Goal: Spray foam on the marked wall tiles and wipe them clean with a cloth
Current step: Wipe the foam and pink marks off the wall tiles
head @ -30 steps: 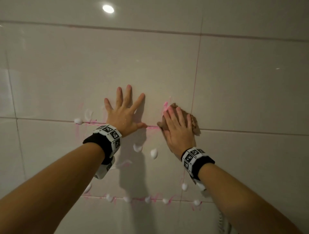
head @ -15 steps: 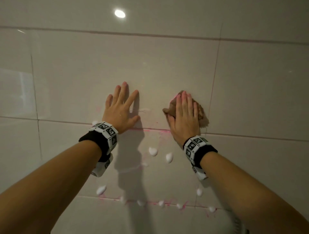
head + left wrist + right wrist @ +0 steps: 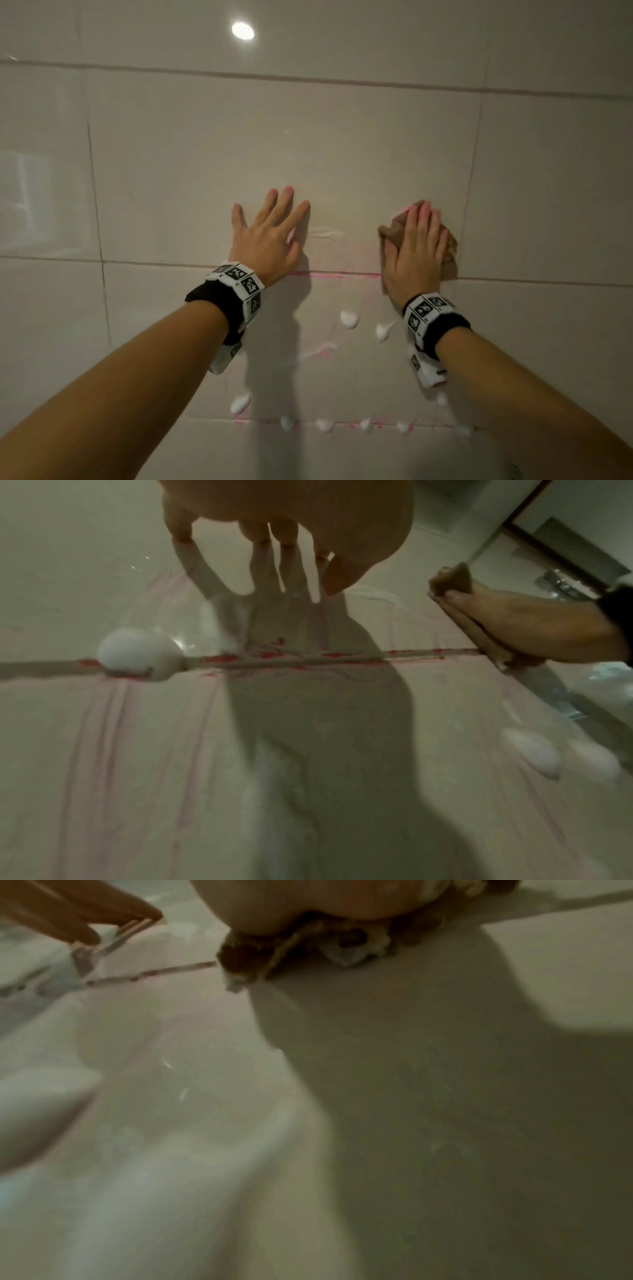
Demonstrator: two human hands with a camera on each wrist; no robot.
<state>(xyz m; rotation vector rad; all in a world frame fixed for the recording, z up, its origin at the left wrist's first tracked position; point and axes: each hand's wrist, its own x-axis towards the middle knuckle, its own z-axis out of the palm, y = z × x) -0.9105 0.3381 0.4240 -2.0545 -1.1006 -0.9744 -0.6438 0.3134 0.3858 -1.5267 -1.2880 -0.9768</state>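
My right hand (image 3: 416, 250) presses a brown cloth (image 3: 450, 253) flat against the glossy beige wall tiles (image 3: 239, 164), fingers straight, just left of a vertical grout line. In the right wrist view the cloth (image 3: 308, 947) bunches under my palm with foam on it. My left hand (image 3: 270, 236) lies flat on the wall with fingers spread, holding nothing. A red-marked grout line (image 3: 342, 275) runs between my hands and shows again as the red line (image 3: 308, 656) in the left wrist view. White foam blobs (image 3: 349, 318) dot the tile below, and a large foam blob (image 3: 137, 650) sits on the line.
More foam blobs (image 3: 323, 425) sit along a lower pink-marked grout line. A thin foam smear (image 3: 325, 234) lies right of my left hand. A ceiling light reflection (image 3: 242, 31) shows high on the wall. A metal fixture (image 3: 561, 585) is at the far right.
My right hand slid the cloth up and to the right across the tile. The pink mark and foam near the upper grout line have been smeared away. The left hand stayed flat on the wall.
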